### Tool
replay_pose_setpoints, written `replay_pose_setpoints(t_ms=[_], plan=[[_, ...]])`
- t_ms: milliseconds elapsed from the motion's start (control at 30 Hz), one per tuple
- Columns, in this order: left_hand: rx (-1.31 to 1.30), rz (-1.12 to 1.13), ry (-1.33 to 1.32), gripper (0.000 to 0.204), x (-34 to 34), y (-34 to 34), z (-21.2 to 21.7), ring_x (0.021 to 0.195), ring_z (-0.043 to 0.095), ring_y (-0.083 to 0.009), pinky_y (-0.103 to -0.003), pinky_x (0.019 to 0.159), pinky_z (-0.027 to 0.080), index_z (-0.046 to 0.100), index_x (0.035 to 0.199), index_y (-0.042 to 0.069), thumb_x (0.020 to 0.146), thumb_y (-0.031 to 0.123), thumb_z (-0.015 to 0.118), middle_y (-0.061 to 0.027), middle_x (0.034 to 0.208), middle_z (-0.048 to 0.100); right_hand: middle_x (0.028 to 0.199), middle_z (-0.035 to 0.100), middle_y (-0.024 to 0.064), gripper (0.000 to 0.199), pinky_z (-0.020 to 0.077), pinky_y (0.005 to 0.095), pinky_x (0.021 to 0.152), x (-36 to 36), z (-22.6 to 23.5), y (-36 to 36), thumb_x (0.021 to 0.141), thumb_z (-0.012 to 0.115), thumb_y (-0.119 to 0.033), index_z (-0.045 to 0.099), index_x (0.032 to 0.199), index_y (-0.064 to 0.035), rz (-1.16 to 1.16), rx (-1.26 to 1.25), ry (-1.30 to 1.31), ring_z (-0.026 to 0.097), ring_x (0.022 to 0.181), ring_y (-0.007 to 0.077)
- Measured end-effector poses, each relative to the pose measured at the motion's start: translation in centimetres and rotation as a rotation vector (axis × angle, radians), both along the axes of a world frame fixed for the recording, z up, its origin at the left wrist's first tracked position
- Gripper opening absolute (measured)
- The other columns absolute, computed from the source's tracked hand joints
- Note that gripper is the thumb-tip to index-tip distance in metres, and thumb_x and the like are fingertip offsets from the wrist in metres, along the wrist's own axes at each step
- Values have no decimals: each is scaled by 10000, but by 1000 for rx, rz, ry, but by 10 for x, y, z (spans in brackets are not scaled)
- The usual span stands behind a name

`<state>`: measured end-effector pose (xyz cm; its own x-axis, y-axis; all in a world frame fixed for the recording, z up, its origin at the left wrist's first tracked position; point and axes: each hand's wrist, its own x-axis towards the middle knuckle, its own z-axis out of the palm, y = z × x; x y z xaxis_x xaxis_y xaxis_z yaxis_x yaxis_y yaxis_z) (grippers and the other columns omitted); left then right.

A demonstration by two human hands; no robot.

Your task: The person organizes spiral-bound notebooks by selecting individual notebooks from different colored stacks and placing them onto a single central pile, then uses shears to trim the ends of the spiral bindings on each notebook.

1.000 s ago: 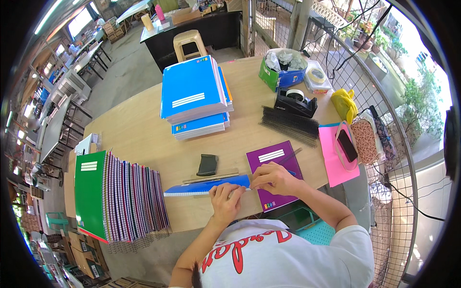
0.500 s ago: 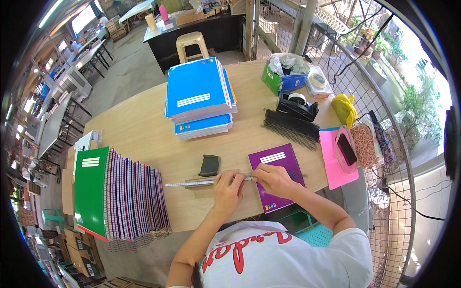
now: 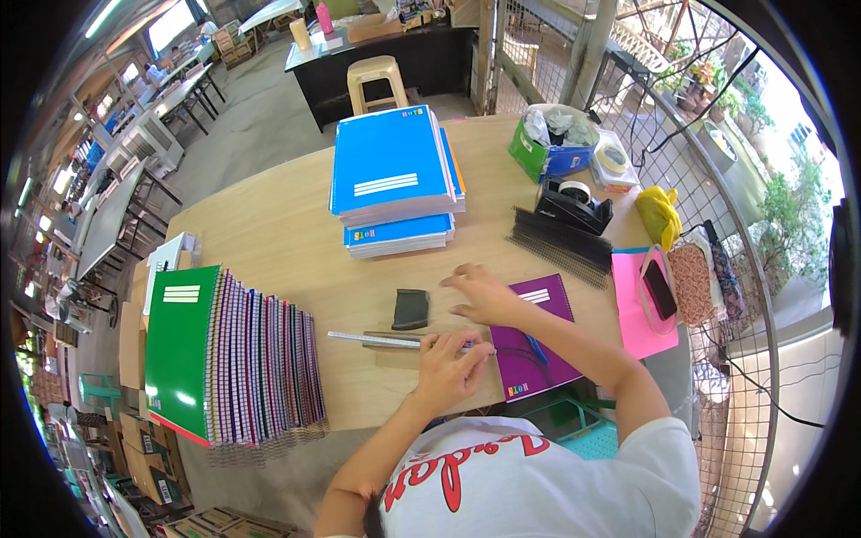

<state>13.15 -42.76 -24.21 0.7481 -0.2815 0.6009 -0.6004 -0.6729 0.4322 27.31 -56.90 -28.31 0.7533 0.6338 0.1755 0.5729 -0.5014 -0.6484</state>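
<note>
One pale, smooth wooden table (image 3: 251,235) spans the centre. One leaning row of spiral notebooks (image 3: 269,368), green cover foremost, stands lower left, too many to count. One stack of blue notebooks (image 3: 386,160) sits upper centre, one purple spiral notebook (image 3: 527,377) right of centre. The left hand (image 3: 451,369), centre, grips one thin notebook (image 3: 372,339), seen edge-on. One green-and-blue carton (image 3: 531,161), upper right, holds crumpled plastic (image 3: 538,125). The right hand (image 3: 489,298) is open, fingers spread, beside one dark block (image 3: 412,309).

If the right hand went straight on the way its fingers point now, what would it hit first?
Probably the small dark grey block on the table, just left of the fingertips of the right hand. Height is unclear here, so it might pass above.
</note>
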Motion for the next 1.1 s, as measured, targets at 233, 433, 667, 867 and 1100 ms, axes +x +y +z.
replay_pose_setpoints(t_ms=[233,433,667,867,1100], plan=[[-84,77,74,158,3,-10,14,845,567,-155,-386,819,310,668,890,207,769,253,760,37,1017,592,1318,438,321,645,407,494,1047,30,-51,92,792,761,-383,559,1383,-222,556,-499,-5,462,1211,480],[72,234,70,181,-2,-5,11,882,571,-170,-414,844,309,668,901,208,766,279,767,36,1010,595,1202,544,237,438,430,443,1005,36,27,-21,835,718,-423,711,1222,-219,265,-65,195,521,1137,398],[90,226,71,245,6,14,-3,905,573,-206,-451,858,312,628,868,185,693,221,796,29,905,631,1140,593,190,448,461,397,937,-4,61,-92,826,722,-406,720,1210,-176,350,-115,389,569,1075,329],[114,215,97,315,9,13,1,885,587,-209,-420,842,329,618,896,173,651,176,816,28,916,633,1086,616,186,439,445,383,925,-1,63,-83,823,723,-361,720,1200,-135,389,-171,372,569,1044,294],[37,218,63,593,12,15,1,992,600,-243,-414,846,350,552,1131,126,631,196,861,-44,1050,638,1190,616,214,468,443,402,953,14,48,-77,827,726,-404,715,1209,-134,497,300,662,556,1129,336]])
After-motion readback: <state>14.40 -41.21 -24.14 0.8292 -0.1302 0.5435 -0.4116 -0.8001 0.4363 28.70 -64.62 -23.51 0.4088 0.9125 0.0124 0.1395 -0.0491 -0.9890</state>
